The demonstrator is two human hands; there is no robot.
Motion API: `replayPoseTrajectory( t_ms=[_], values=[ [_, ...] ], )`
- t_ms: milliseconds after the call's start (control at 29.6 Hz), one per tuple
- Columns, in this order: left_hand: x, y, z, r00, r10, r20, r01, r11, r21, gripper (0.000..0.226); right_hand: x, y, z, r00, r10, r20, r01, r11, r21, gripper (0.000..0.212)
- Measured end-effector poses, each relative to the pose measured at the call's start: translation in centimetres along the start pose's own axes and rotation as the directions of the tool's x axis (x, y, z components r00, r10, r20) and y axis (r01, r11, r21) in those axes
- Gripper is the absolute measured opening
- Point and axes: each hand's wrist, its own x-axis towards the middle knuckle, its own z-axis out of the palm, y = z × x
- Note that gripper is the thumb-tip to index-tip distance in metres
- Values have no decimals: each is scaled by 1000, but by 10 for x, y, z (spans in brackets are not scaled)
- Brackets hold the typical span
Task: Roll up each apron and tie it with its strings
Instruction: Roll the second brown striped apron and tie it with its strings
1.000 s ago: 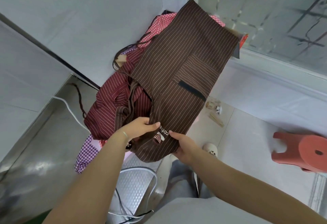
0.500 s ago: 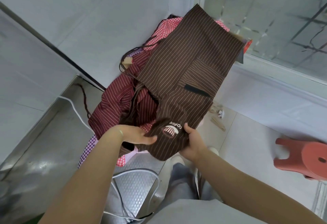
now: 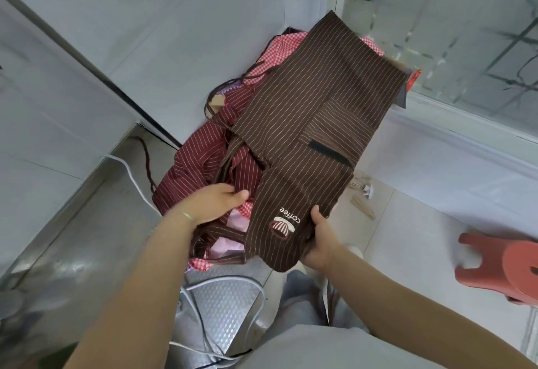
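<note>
**Brown apron: near end held, roll not begun**

Right hand (image 3: 318, 240) grips the near end of the brown apron (image 3: 314, 124). Left hand (image 3: 212, 202), fingers loosely extended, hovers beside it over the apron pile (image 3: 203, 159). Apron's long axis runs away from both hands; right hand nearer.
</note>
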Motion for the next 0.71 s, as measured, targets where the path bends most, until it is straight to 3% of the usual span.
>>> replayPoseTrajectory(
  t_ms=[68,169,270,372,507,608,710],
  values=[
    [13,13,31,999,37,16,-30,947,-320,74,-9,3,2,997,19,79,-13,997,-76,51],
    [22,9,54,981,98,167,21,803,-596,46,-19,9,-2,984,109,141,-73,968,-238,41],
    [21,-9,54,903,196,383,152,688,-710,64,-17,15,-13,963,236,127,-168,902,-399,38],
    [15,-23,52,836,210,507,163,788,-594,73,-12,21,-19,939,339,51,-246,770,-588,39],
    [11,-28,62,874,131,468,174,815,-554,41,-3,22,-23,938,345,-1,-224,607,-763,30],
    [16,-46,72,874,21,485,189,906,-380,32,1,19,-26,973,229,1,-153,652,-743,39],
    [24,-55,72,941,-158,300,178,983,-40,30,4,13,-29,993,119,-16,-101,757,-645,35]
  ],
)
